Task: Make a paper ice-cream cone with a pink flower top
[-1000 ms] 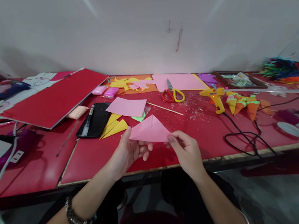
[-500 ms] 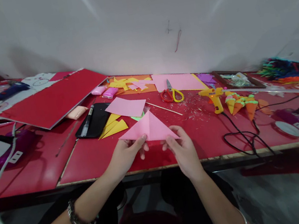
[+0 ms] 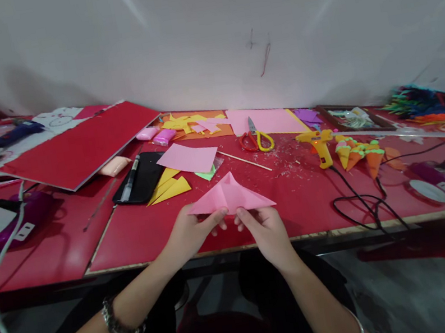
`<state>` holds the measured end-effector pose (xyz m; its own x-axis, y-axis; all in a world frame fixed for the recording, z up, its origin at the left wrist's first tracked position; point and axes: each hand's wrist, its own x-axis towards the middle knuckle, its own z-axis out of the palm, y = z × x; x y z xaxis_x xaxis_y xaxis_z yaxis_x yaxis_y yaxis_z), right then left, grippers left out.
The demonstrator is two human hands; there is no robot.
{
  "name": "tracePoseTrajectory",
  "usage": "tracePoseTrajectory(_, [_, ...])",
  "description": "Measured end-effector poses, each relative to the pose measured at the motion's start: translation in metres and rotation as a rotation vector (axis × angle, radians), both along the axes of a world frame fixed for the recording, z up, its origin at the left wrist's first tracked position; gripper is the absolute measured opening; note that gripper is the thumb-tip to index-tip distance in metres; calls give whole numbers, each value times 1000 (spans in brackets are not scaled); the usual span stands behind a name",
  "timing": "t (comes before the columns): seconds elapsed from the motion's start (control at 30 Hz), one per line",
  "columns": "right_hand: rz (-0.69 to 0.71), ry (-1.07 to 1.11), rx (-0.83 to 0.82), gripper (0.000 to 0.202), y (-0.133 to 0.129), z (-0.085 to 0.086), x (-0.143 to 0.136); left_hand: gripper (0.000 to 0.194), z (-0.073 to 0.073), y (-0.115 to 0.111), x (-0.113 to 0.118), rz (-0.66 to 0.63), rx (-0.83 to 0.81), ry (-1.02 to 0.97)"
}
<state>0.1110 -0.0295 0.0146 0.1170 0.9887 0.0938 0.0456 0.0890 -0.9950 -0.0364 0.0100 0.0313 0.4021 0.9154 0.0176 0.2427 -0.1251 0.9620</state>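
Observation:
A pink sheet of paper [image 3: 231,194], folded into a broad triangle with a crease down its middle, is held just over the front of the red table [image 3: 132,241]. My left hand [image 3: 192,228] pinches its lower edge left of the crease, thumb on top. On the other side of the crease, my right hand [image 3: 264,229] grips the same edge, also with the thumb uppermost. Fingertips of both hands show beneath the paper. Beyond it lie another pink sheet [image 3: 189,157], yellow paper pieces [image 3: 170,189] and a thin wooden stick [image 3: 245,161].
Scissors [image 3: 259,140] and a yellow glue gun [image 3: 317,145] with a looping black cord [image 3: 356,198] lie to the right. A pen rests on a black phone [image 3: 148,179] at left. A large red board [image 3: 82,144] leans at back left; small paper cones [image 3: 359,152] sit right.
My right hand has slid inward from the paper's right corner to near the middle crease. The paper has shifted slightly right and its peak has tipped lower.

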Motion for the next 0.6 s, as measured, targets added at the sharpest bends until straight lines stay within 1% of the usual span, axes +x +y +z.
tracePoseTrajectory(0.1, [14,-35,5,20,0,-1,0,24,-3,0,1,37,-4,23])
tracePoseTrajectory(0.2, [32,-52,13,20,0,-3,-1,22,-4,-2,3,62,88,6])
tracePoseTrajectory(0.27, [34,-51,8,19,0,-3,-2,19,-4,-3,4,49,145,-24])
tracePoseTrajectory(0.37, [12,-24,5,17,0,-5,-2,16,-6,-4,6,11,127,-59])
tracePoseTrajectory(0.5, [28,51,41,15,1,-7,-2,12,-8,-4,7,-21,103,-71])
tracePoseTrajectory(0.6, [-8,20,80,13,-1,-9,-2,11,-9,-4,7,-20,142,-30])
